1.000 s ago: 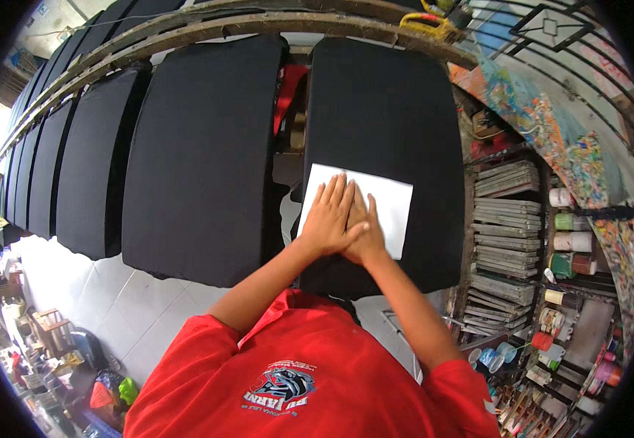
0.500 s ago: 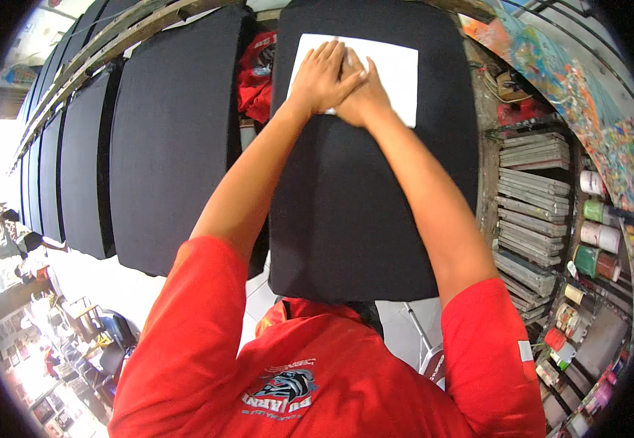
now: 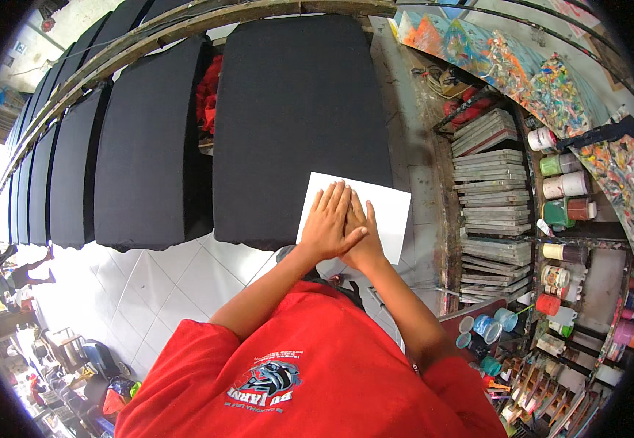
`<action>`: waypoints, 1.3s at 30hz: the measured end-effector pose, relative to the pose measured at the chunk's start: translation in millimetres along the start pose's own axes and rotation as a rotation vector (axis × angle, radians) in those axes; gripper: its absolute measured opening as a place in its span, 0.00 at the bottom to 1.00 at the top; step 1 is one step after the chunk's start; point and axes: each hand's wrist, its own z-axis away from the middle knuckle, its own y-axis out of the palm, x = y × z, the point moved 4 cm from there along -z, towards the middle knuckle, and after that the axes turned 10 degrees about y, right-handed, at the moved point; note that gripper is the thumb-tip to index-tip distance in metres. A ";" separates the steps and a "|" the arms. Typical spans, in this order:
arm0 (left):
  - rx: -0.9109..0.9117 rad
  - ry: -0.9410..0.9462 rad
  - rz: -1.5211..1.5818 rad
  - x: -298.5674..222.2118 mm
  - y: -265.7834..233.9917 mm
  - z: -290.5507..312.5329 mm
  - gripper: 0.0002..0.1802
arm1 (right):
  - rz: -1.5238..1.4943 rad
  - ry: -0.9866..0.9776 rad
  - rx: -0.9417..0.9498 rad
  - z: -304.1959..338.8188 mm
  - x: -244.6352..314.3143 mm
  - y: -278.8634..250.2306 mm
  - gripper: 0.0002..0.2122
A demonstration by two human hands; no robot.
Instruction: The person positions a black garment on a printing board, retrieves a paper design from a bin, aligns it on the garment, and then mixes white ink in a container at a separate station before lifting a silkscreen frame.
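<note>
A white rectangular sheet (image 3: 390, 219) lies across the near right corner of a black cloth-covered board (image 3: 295, 95), jutting past its edge over the floor. My left hand (image 3: 324, 226) rests partly over my right hand (image 3: 364, 237), both on top of the sheet. The fingers of both hands are stretched out and flat, pointing away from me. Part of the right hand is hidden beneath the left. Whether anything is under the palms cannot be seen.
More black-covered boards (image 3: 142, 146) stand in a row to the left, with red cloth (image 3: 209, 95) in a gap. A wooden rail (image 3: 251, 14) runs along their far end. Stacked frames (image 3: 492, 182) and paint containers (image 3: 565, 184) fill a rack at right. Another person (image 3: 17, 277) is far left.
Both hands and the white sheet have come toward me, from the far part of the board to its near right corner. The view has shifted, and the board now appears further left.
</note>
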 end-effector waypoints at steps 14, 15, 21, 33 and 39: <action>-0.105 0.099 -0.045 140.8 -9.8 -213.4 0.52 | 0.135 0.029 -0.073 -229.3 -87.1 -10.3 0.37; -0.120 0.100 -0.080 158.0 -11.6 -234.0 0.52 | 0.161 0.012 -0.083 -254.5 -93.2 -12.5 0.36; -0.245 0.144 -0.205 246.5 -25.7 -337.8 0.47 | 0.193 -0.023 -0.224 -384.7 -121.8 -19.6 0.31; -0.266 0.136 -0.123 189.2 -14.6 -260.8 0.45 | 0.100 -0.042 -0.204 -296.9 -100.3 -13.4 0.35; -0.192 -0.073 0.013 62.6 3.9 -93.7 0.47 | 0.125 -0.160 -0.044 -110.2 -50.1 2.6 0.32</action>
